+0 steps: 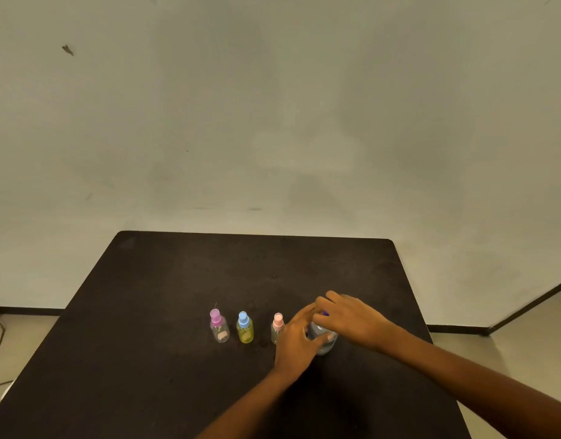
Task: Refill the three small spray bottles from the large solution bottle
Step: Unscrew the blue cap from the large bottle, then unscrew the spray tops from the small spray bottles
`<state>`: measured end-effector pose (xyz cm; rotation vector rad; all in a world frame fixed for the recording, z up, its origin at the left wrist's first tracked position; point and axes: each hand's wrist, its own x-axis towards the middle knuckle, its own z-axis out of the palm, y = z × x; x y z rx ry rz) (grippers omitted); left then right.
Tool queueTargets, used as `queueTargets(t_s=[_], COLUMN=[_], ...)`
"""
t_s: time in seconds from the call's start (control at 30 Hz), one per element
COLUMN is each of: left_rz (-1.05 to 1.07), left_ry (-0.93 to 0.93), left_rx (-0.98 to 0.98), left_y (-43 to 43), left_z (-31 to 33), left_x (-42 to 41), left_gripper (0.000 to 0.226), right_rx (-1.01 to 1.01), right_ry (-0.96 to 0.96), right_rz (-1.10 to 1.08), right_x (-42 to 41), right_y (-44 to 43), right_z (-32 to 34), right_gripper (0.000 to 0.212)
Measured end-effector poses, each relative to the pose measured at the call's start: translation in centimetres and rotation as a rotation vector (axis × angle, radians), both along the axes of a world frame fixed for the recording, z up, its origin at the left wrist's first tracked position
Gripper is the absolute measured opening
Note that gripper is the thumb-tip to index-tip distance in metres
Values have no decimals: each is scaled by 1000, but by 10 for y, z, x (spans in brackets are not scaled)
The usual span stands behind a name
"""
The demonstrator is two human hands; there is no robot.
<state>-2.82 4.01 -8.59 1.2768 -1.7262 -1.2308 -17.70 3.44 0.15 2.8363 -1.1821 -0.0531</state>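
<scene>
Left hand: my left hand [296, 339] wraps the body of the large solution bottle [322, 343], thumb across its front.
Right hand: my right hand [349, 321] curls down over the purple cap [324, 313], fingers closed round it; most of the cap is hidden.
Bottles: the large one stands upright on the tabletop [178, 280], right of centre. The three small ones stand in a row to its left, all capped, so I judge none refilled yet.
Risk, nearest bottle: the pink-capped spray bottle [277, 326] stands just beside my left knuckles; a twisting wrist could knock it over.
Risk, spill: if the cap frees suddenly while I squeeze the body, solution may slop out.
Risk, the others: the blue-capped spray bottle [245, 327] and purple-capped spray bottle [219, 326] look light and narrow-based; a brushing forearm would tip them.
Edges: the right edge is the closest, and my right forearm crosses it; the far and left edges are well apart from everything.
Open room: bare tabletop lies behind the row and in front of it, towards me.
</scene>
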Motion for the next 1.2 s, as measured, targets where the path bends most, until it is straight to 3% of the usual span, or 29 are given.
queueTargets(t_s=[0.1,0.2,0.27,0.4,0.5,0.67,0.9,1.1,1.2], left_rz=[-1,5,-2,2,11,-4,-24,-20,-19], left_ry=[9,23,35,35,25,35,15,-91,-125], left_rx=[-33,-46,-35,-25,-21,7,14,8,36], left_y=[2,5,6,7,4,2,3,8,15], left_z=[-2,-4,2,2,-1,-4,-3,8,15], left_x=[0,-3,-4,-3,-4,-4,-2,-4,1], left_gripper=[59,58,56,62,62,59,60,66,81], right_rx=[51,256,381,490,476,467,401,404,235], right_ry=[-444,-1029,-1173,-1244,-1199,-924,-768,-839,-994], right_rz=[-313,-743,-878,-1130,-1285,-1270,-1273,-1294,-1338], right_x=[-16,-40,-45,-43,-43,-39,-38,-37,-30], right_y=[9,14,18,29,32,32,40,42,47], right_z=[-11,-20,-31,-73,-98,-114,-120,-117,-106], right_gripper=[27,36,32,15,19,28,28,30,28])
